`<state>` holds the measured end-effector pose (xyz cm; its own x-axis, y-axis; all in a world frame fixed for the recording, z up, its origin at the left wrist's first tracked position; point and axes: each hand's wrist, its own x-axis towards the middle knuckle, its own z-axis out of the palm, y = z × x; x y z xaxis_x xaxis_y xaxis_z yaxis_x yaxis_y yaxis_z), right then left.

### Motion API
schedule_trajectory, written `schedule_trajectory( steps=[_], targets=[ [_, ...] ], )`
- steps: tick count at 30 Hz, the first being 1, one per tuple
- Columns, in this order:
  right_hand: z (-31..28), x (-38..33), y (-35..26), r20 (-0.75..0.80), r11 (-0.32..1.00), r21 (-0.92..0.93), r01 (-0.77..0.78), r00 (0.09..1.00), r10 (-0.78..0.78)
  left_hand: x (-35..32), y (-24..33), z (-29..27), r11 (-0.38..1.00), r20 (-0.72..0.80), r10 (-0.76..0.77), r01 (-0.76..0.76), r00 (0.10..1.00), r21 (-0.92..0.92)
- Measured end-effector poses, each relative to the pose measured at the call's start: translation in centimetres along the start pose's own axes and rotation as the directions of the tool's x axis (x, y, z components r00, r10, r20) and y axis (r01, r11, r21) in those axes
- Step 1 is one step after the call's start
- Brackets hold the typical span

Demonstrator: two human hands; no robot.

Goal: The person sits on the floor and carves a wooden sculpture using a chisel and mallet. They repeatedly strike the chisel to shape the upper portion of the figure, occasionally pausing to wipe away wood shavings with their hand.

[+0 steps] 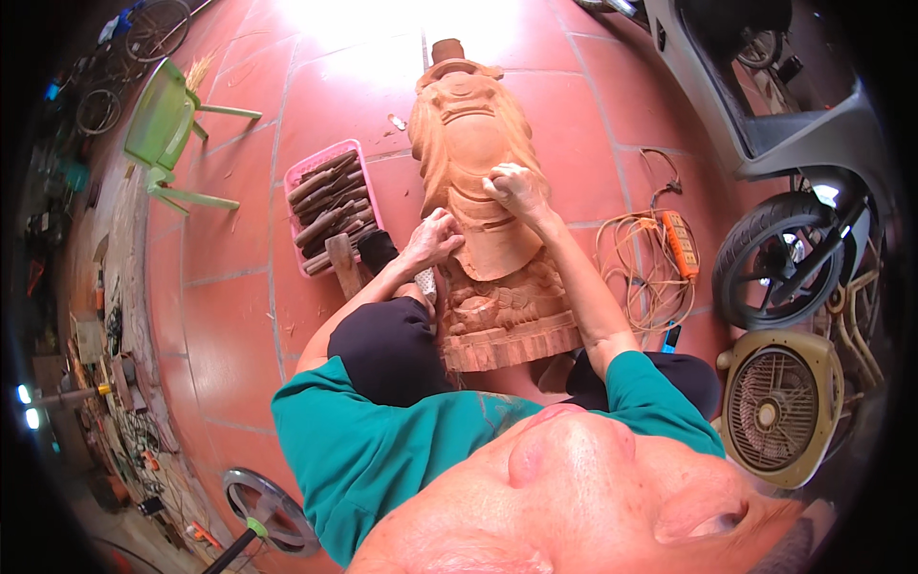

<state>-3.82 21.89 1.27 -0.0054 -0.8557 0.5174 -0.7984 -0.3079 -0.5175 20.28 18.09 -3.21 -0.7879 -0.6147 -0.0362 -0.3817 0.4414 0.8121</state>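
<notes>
A large carved wooden statue (475, 143) of a robed figure lies lengthwise on the floor, its narrow top pointing away from me. Its carved base (507, 320), with a ridged lower edge, sits between my legs. My left hand (435, 239) rests at the left edge of the robe's lower part, fingers curled. Over the right side of the figure's middle, my right hand (517, 189) is closed in a loose fist. Whether either hand grips something small is hidden by the fingers.
To the left, a pink basket (290, 206) holds several wood-handled tools; a wooden mallet (342, 265) lies beside it. A green chair (161, 120) stands farther left. On the right are an orange power strip (680, 245) with coiled cord, a motorbike (779, 253) and a box fan (779, 411).
</notes>
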Motion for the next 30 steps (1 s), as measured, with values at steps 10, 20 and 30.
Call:
schedule_trajectory(
  steps=[10, 20, 30],
  targets=[
    [-1.1, 0.9, 0.2, -0.123, 0.994, 0.089, -0.058, 0.99, 0.069, 1.3, 0.0, 0.0, 0.999, -0.014, 0.042, -0.042, 0.999, 0.004],
    [-1.0, -1.1, 1.4, 0.059, 0.956, 0.191, -0.224, 0.975, 0.216, 1.2, -0.3, -0.2, 0.998, -0.045, 0.056, -0.056, 0.997, -0.007],
    [-0.7, 0.0, 1.0, 0.153, 0.811, 0.325, -0.487, 0.873, 0.463, 0.9, 0.4, -0.7, 1.0, 0.016, 0.003, -0.003, 1.0, 0.0]
  ],
)
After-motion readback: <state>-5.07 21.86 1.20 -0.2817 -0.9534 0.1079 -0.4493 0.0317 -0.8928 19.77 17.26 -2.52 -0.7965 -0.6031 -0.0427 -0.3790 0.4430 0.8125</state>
